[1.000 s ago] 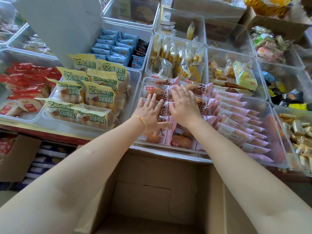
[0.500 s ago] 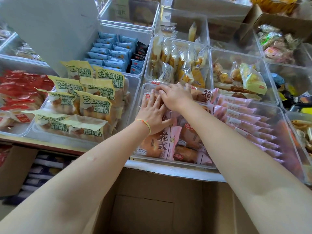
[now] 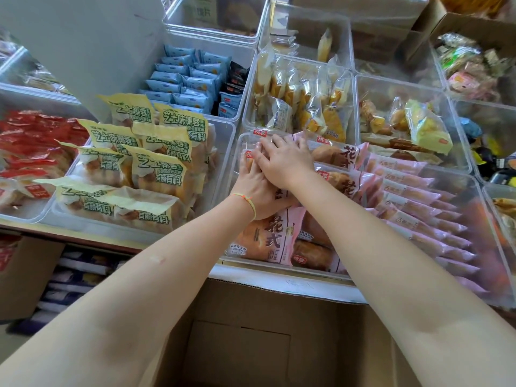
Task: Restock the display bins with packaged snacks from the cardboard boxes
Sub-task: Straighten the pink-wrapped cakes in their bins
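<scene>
Below, clear bins (image 3: 234, 129) crowd the shelf (image 3: 83, 233) (brown-edged).

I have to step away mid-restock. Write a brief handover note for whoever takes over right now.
Left hand and right hand: both flat, overlapping, pressing on the pink bread packs at the far left of the clear bin.
Cardboard box right below: its visible part holds no packs.
Done: this bin is filled.
Left: settle the packs, then check the sparser bins behind.
</scene>
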`<state>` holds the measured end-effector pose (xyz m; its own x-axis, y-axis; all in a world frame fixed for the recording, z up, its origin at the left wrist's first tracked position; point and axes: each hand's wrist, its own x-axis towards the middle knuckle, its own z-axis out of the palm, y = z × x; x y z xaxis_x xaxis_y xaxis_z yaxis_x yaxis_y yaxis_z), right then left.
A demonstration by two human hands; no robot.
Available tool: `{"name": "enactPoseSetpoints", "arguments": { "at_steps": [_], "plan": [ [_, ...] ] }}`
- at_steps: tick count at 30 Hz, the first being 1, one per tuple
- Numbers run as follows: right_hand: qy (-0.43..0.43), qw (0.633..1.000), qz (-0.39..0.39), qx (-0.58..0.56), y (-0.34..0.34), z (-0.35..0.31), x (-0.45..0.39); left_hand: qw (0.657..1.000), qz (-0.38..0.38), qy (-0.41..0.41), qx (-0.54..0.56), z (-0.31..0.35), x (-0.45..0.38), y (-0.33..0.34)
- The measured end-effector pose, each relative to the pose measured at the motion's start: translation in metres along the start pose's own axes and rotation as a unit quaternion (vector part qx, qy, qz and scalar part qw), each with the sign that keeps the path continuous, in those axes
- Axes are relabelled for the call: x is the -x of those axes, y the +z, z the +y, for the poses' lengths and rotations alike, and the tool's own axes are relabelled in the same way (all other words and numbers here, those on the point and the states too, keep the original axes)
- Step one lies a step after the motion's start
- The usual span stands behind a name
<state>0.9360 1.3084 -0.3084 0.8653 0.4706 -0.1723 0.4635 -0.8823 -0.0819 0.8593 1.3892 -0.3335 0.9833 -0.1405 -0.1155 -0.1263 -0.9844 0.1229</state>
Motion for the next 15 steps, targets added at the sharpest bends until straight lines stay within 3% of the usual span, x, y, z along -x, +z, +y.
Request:
{"name": "enactPoseSetpoints", "arguments": {
  "at_steps": [2, 4, 9, 12, 15],
  "plan": [
    [-0.010, 0.999, -0.031, -0.006, -0.006, 0.004, -0.002, 1.000, -0.005, 0.001, -0.002, 0.000, -0.001, 0.000],
    [-0.022, 0.999, -0.013, -0.030, -0.013, 0.009, 0.003, 1.000, -0.017, 0.002, -0.004, 0.002, -0.003, -0.003],
    [0.072, 0.978, 0.191, -0.052, -0.016, 0.041, 0.050, 1.000, -0.008, 0.006, -0.007, 0.015, -0.005, -0.006],
    [0.141, 0.982, 0.116, -0.036, 0.000, 0.071, 0.070, 1.000, -0.015, 0.008, 0.003, 0.018, -0.007, -0.002],
    [0.140, 0.989, 0.021, -0.036, 0.014, 0.094, 0.067, 1.000, -0.021, 0.006, 0.003, 0.018, -0.011, 0.000]
  ]
}}
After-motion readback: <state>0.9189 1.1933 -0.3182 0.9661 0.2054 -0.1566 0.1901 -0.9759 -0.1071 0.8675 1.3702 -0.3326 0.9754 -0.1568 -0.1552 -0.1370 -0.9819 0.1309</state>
